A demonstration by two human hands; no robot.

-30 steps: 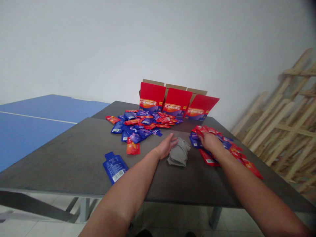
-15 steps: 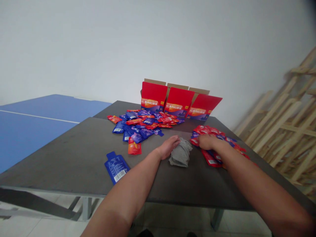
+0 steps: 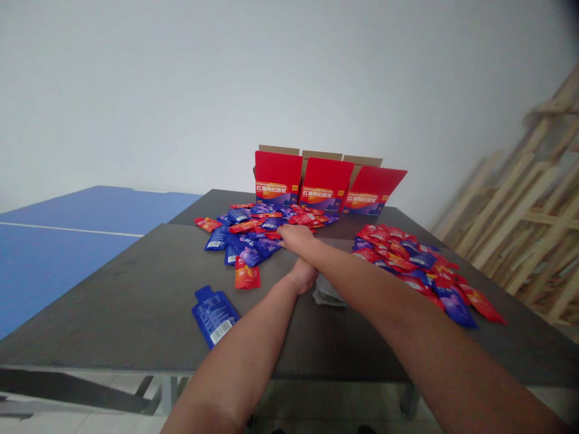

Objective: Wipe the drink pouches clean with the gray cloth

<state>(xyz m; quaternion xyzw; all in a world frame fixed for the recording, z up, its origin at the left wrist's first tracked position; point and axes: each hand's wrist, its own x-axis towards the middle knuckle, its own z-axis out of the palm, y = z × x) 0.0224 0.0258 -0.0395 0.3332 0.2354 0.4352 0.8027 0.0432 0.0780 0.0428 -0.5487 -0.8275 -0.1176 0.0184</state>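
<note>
My left hand (image 3: 302, 275) rests low over the tabletop, fingers curled at the left edge of a crumpled grey cloth (image 3: 329, 293). My right forearm crosses above it and covers part of the cloth. At the near right edge of a pile of red and blue pouches (image 3: 246, 246) is my right hand (image 3: 296, 237), thumb and fingers drawn together. What lies between its fingertips is hard to make out against the red and blue pouches there. One blue pouch (image 3: 215, 316) with a barcode lies apart, near my left forearm.
Three open red cartons (image 3: 322, 184) stand in a row at the back. To the right spreads a second pile of red and blue pouches (image 3: 409, 259). Beyond the dark table (image 3: 113, 301) are a blue table (image 3: 90, 211) on the left and wooden frames (image 3: 520, 229) on the right.
My right hand has moved left from the right pile to the left pile, passing over my left hand. My left hand has stayed by the grey cloth.
</note>
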